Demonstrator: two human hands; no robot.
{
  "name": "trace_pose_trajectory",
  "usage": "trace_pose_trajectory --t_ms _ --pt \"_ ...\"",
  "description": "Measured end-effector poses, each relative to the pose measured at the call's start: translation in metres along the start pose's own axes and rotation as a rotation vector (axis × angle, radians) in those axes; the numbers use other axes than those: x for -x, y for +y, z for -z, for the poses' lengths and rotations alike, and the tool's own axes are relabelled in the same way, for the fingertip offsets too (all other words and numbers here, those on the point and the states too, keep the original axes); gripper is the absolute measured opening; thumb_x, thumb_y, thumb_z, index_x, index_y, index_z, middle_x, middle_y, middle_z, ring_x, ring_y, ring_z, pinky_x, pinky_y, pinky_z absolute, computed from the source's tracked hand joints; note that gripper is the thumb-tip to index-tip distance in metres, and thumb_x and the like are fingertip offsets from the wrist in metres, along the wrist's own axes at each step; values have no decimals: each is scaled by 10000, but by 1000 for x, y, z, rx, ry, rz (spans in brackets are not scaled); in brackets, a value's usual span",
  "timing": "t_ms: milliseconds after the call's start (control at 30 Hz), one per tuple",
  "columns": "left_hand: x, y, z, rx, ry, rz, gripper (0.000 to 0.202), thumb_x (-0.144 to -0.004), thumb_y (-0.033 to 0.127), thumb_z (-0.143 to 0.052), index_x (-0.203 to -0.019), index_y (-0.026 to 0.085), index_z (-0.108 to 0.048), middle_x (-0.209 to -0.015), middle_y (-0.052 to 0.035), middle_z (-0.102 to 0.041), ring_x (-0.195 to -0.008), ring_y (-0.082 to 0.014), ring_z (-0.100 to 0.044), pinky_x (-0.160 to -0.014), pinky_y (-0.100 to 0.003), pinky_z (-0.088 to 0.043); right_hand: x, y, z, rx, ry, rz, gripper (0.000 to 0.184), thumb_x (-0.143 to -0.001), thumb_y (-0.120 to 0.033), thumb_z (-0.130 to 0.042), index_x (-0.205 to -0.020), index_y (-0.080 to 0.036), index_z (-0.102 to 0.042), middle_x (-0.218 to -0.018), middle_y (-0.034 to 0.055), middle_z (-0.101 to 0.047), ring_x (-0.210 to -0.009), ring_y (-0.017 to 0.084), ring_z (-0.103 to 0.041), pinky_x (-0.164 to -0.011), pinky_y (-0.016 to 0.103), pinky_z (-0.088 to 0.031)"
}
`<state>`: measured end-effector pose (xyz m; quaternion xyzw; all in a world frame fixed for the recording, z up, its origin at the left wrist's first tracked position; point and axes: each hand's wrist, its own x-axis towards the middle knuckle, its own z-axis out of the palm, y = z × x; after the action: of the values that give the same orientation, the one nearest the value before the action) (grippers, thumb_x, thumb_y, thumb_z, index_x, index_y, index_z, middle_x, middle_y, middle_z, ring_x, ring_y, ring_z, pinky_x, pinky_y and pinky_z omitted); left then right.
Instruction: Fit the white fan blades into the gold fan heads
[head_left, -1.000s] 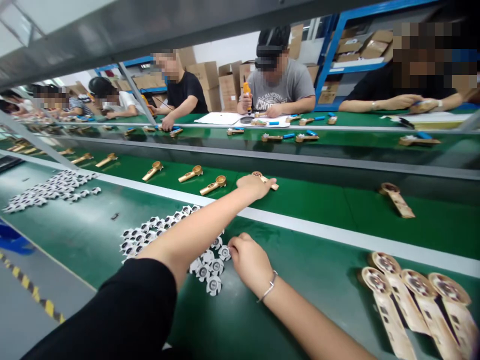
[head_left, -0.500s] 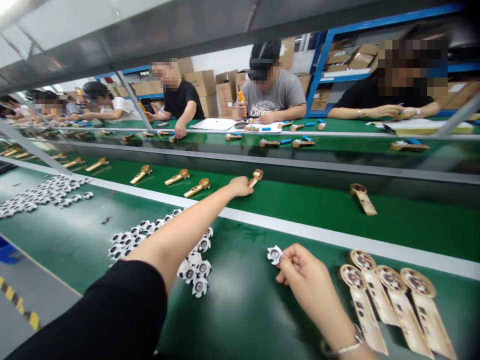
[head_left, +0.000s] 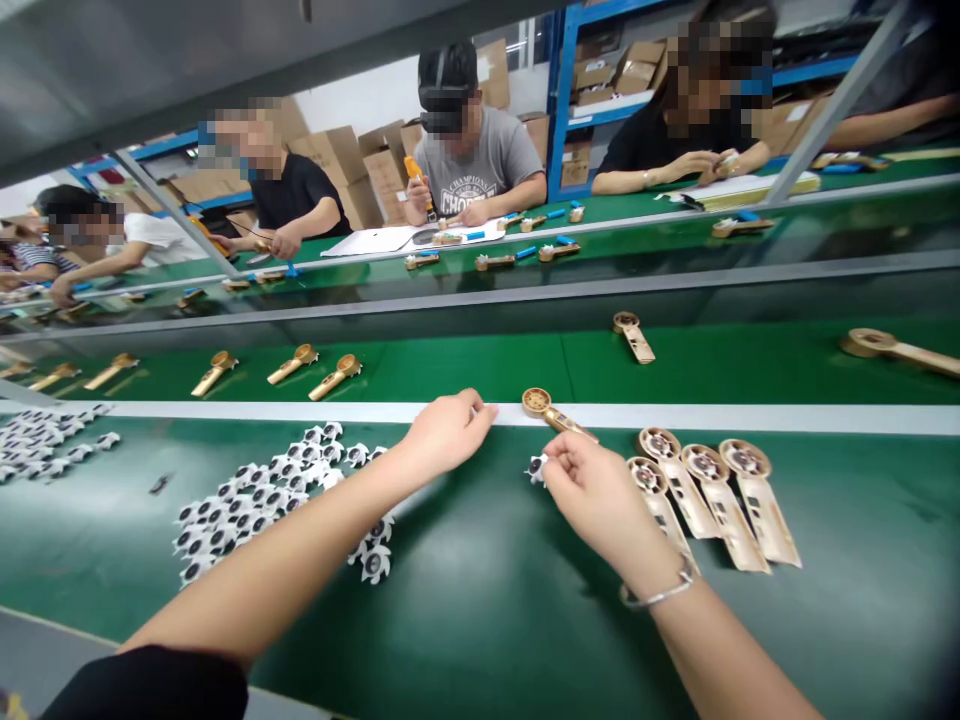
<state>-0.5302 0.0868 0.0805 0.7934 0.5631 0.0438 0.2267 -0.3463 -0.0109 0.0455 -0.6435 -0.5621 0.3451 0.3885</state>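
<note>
My right hand [head_left: 592,490] pinches a small white fan blade wheel [head_left: 535,468] between thumb and fingertips, above the green bench. Just beyond it a gold handheld-fan shell [head_left: 537,402] lies across the white strip, its round head toward my left hand and its handle partly behind my right hand. My left hand [head_left: 448,432] is over the strip, left of that shell. A small gap separates its fingertips from the shell's head, and its thumb and fingers are apart with nothing visible between them. Below my left arm spreads a cluster of white fan blade wheels [head_left: 247,500].
Several gold shell halves [head_left: 742,505] lie side by side at the right. More gold shells [head_left: 217,372] rest on the green belt [head_left: 450,360] behind the strip. Co-workers sit across the line, one in a grey shirt [head_left: 480,165] holding an orange tool. A metal post [head_left: 836,105] slants at right.
My left hand has drawn back from the belt and let go of a gold shell, which now lies on the strip. The right hand still holds the blade wheel. The view has turned right.
</note>
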Motion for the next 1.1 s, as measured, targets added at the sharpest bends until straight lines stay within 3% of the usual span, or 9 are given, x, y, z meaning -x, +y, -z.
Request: trace_pose_trajectory --t_ms 167,233,333,400,533,733,933,1033,1100 --pt "-34 62 -21 -126 -52 96 776 -803 839 -325 -756 153 -683 -887 -203 -709 -933 -380 -671 -751 -405 -500 -6 2 42 -130 60 -82 83 -752 -260 -558 -803 -204 -593 -526 -55 -532 -438 116 -499 -420 209 -346" --pt "-52 83 -31 -156 -80 134 760 -751 845 -434 -815 139 -708 -957 -217 -710 -966 -388 -670 -760 -398 -509 -11 3 57 -243 139 -130 100 -727 -262 -581 -810 -205 -582 -503 -68 -498 -406 106 -459 -391 202 -333" --pt "-76 97 -36 -203 -116 165 599 -741 705 -627 -905 136 -718 -1031 -203 -703 -992 -356 -672 -776 -374 -521 -16 4 66 -321 233 -143 105 -721 -268 -569 -807 -208 -556 -504 -71 -488 -372 95 -417 -361 201 -313" --pt "-85 94 -35 -240 -153 172 475 -789 581 -678 -941 132 -706 -1015 -172 -703 -964 -299 -680 -788 -366 -530 -17 4 65 -315 271 -123 99 -733 -273 -551 -806 -208 -552 -521 -62 -505 -381 94 -419 -365 203 -311" --pt "-83 72 -29 -301 -207 119 332 -941 433 -589 -1056 128 -652 -1024 -83 -681 -909 -187 -661 -832 -383 -547 -17 3 56 -278 288 -65 93 -751 -264 -559 -812 -198 -581 -571 -43 -559 -420 90 -437 -415 211 -336" --pt "-59 37 -30 -349 -95 40 378 -964 391 -562 -1248 142 -567 -1232 -113 -599 -1071 -234 -613 -921 -456 -522 -13 1 42 -189 255 21 80 -779 -242 -553 -801 -193 -611 -641 -15 -627 -543 122 -537 -516 225 -386" --pt "-65 18 -23 -217 -108 -66 350 -945 381 -590 -1201 142 -593 -1208 -107 -612 -1082 -237 -604 -949 -468 -497 -11 5 30 -146 228 71 133 -820 -244 -529 -905 -197 -621 -661 -15 -639 -543 129 -542 -549 237 -405" --pt "-58 17 -20 -59 -93 -129 382 -991 347 -464 -1295 122 -520 -1204 -136 -605 -1056 -232 -615 -907 -398 -511 -13 8 25 -163 231 81 148 -831 -245 -521 -942 -193 -605 -656 -18 -629 -521 123 -530 -526 231 -396" --pt "-41 20 -18 71 -121 -172 425 -1023 336 -301 -1367 127 -438 -1104 -122 -623 -887 -186 -646 -760 -311 -537 -13 8 22 -191 235 80 140 -838 -247 -516 -943 -192 -590 -647 -22 -618 -511 118 -529 -514 225 -397"
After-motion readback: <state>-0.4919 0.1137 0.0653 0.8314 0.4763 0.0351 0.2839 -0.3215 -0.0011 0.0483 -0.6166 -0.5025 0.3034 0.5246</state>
